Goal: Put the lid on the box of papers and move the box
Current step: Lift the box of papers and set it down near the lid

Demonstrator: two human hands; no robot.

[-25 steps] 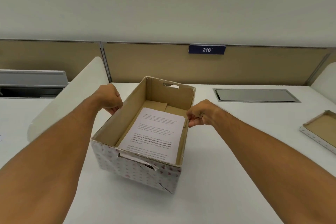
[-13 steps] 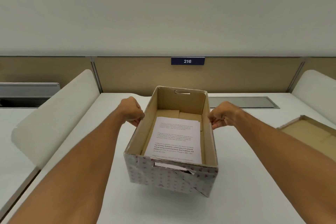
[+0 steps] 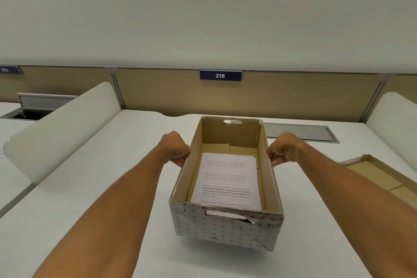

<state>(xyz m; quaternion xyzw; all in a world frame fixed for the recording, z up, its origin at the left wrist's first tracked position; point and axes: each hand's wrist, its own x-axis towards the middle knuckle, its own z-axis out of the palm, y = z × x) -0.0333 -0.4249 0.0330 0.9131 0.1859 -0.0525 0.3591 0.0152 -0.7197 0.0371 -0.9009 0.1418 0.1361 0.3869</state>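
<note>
An open cardboard box (image 3: pixel 225 228) with a pink heart pattern outside is held between my hands, its near end lifted slightly off the white desk (image 3: pixel 108 187). Printed papers (image 3: pixel 226 179) lie flat inside it. My left hand (image 3: pixel 174 148) grips the left long wall at the rim, my right hand (image 3: pixel 283 150) grips the right wall. The lid (image 3: pixel 381 178) lies upside down on the desk at the right edge of view, brown inside up, apart from the box.
A tan partition with a blue "216" sign (image 3: pixel 220 75) runs behind the desk. White rounded dividers stand at the left (image 3: pixel 61 124) and right (image 3: pixel 397 117). A grey cable hatch (image 3: pixel 300 132) is set in the desk behind the box.
The box has turned from an angled position to lie straight in front of me and has shifted right, toward the lid. Both hands kept their grip on its side walls.
</note>
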